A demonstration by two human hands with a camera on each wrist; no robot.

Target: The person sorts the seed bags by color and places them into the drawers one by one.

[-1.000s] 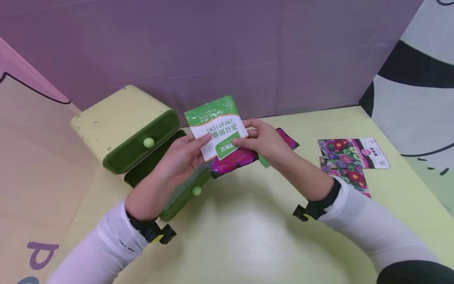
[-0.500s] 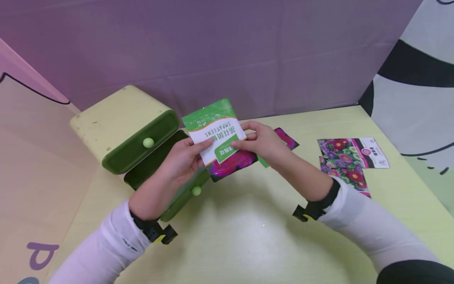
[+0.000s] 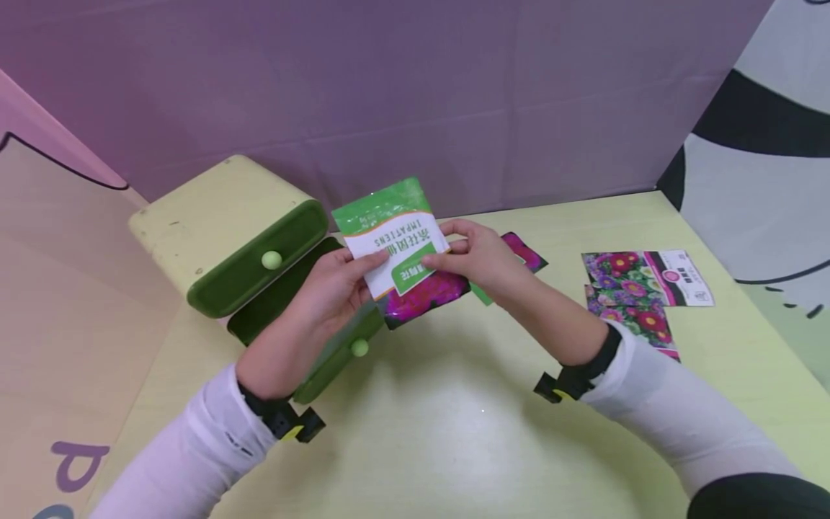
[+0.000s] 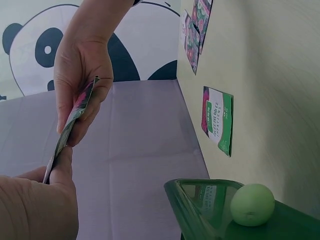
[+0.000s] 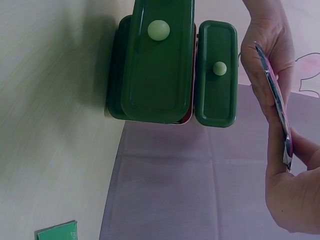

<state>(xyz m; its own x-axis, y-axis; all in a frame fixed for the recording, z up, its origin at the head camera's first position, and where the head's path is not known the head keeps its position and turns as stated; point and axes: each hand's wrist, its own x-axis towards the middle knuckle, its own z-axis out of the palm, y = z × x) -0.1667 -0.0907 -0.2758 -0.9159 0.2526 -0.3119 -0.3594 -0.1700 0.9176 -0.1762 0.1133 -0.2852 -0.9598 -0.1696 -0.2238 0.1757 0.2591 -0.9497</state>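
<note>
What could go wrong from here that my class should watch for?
The held Impatiens packet, gripped near its sides by the left hand and right hand, might slip if either loosens. The left forearm crosses in front of the open lower drawer in the head view and may knock it. A second Impatiens packet on the table, partly hidden by the right hand there, could be confused with the first.

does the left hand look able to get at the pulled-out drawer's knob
Probably yes: nothing visible blocks the way from the left hand to the knob, though that hand grips a packet.
</note>
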